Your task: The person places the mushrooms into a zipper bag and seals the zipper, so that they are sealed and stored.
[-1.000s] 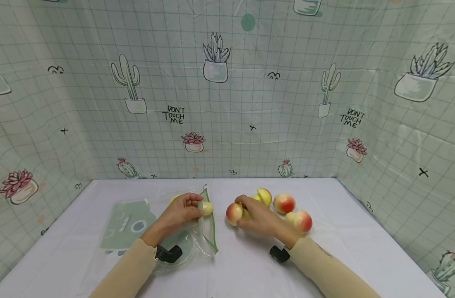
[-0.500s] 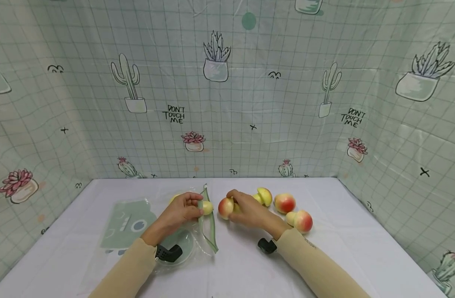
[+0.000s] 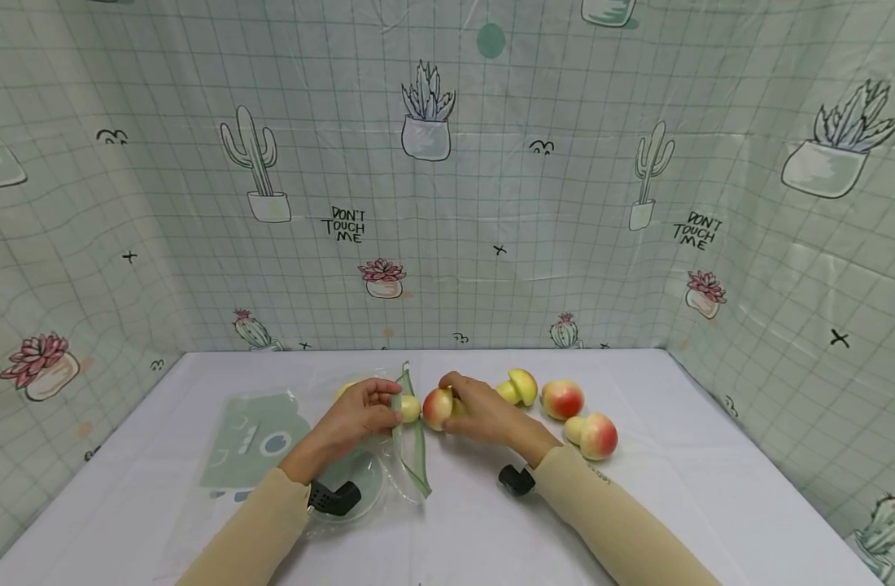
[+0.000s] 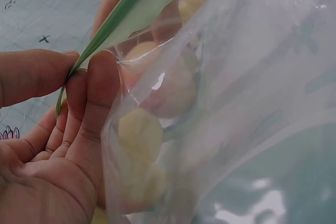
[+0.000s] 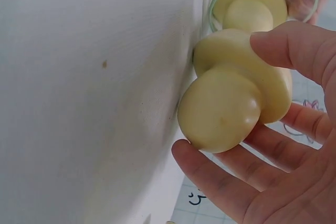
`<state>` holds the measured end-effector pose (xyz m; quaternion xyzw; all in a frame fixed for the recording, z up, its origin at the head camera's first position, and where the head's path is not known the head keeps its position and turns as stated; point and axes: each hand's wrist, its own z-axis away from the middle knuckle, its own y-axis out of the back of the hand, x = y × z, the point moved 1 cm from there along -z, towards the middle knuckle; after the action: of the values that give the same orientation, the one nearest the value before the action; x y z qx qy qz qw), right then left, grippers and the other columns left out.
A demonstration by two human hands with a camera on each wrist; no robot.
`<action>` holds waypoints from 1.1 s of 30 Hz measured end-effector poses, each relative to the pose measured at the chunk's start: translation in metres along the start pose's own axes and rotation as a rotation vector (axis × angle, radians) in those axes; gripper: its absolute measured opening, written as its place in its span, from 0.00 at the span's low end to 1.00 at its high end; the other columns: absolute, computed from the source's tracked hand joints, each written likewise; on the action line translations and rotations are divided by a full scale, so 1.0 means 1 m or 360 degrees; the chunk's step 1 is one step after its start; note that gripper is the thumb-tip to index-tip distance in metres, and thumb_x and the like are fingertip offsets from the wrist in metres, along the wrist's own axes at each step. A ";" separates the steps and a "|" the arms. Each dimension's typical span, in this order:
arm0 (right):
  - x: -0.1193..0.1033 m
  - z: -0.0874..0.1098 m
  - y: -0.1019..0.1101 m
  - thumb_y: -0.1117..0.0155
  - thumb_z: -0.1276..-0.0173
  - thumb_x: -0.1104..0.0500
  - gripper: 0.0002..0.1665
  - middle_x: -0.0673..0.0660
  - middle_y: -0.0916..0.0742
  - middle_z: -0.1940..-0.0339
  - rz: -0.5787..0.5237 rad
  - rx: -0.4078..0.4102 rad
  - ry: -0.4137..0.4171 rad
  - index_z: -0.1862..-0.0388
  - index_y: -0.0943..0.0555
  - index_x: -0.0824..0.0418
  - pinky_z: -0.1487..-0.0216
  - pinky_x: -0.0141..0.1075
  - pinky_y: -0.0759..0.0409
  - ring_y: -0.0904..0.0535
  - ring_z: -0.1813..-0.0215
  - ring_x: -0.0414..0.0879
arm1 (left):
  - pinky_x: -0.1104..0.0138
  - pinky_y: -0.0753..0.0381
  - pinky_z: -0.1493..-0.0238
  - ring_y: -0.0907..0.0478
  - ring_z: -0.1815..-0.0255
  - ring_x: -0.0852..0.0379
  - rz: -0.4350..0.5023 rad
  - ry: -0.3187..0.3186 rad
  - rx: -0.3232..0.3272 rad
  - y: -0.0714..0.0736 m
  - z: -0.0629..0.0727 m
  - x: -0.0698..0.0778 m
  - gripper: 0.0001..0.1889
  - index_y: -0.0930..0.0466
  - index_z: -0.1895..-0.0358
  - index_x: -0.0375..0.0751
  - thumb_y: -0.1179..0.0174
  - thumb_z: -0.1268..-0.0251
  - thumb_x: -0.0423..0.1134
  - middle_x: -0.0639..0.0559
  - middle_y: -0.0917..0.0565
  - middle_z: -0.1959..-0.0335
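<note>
**Pale green backdrop [image 3: 455,195], see-through bag [image 3: 253,456], mushroom-shaped piece [image 3: 436,408] in the right hand [image 3: 477,411]**

Printed cactuses and potted plants cover the gridded backdrop, which stands behind and beside a white table [image 3: 711,488]. On the table's left half lies the bag, clear plastic with a green cartoon print, its green-edged mouth facing right.

Beige sleeves [image 3: 616,513] lead to two hands. The left hand [image 3: 355,419] pinches the green edge between thumb and fingers. The right hand grips the red-and-yellow piece, thumb on the cap and fingers curved beneath, just beside the mouth.

A pale stem [image 3: 411,409] shows at the opening (whether the gripped piece touches it, I cannot tell), and more pieces [image 4: 139,135] show through the plastic. Three others [image 3: 562,400] lie right of the right hand. Smallest are the black wrist devices [image 3: 517,480].
</note>
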<state>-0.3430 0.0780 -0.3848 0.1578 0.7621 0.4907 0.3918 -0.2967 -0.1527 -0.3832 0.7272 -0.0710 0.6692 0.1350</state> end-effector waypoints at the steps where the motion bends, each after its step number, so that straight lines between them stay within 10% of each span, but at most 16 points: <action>1: 0.000 0.000 0.000 0.32 0.43 0.55 0.30 0.54 0.18 0.51 -0.0003 0.0000 0.0000 0.42 0.30 0.55 0.46 0.42 0.27 0.24 0.50 0.46 | 0.67 0.21 0.65 0.28 0.65 0.58 0.0004 0.0005 0.0006 0.001 0.000 0.000 0.28 0.36 0.41 0.21 0.38 0.46 0.27 0.47 0.28 0.62; 33: -0.008 -0.014 -0.003 0.32 0.43 0.55 0.27 0.51 0.18 0.53 0.0002 -0.0028 0.0043 0.45 0.28 0.55 0.49 0.40 0.26 0.24 0.53 0.44 | 0.66 0.21 0.65 0.28 0.66 0.57 -0.0010 0.0020 -0.0008 -0.002 0.000 0.000 0.28 0.35 0.41 0.23 0.38 0.45 0.26 0.46 0.29 0.62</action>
<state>-0.3483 0.0625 -0.3810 0.1483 0.7628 0.4998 0.3825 -0.2958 -0.1507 -0.3835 0.7229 -0.0695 0.6732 0.1394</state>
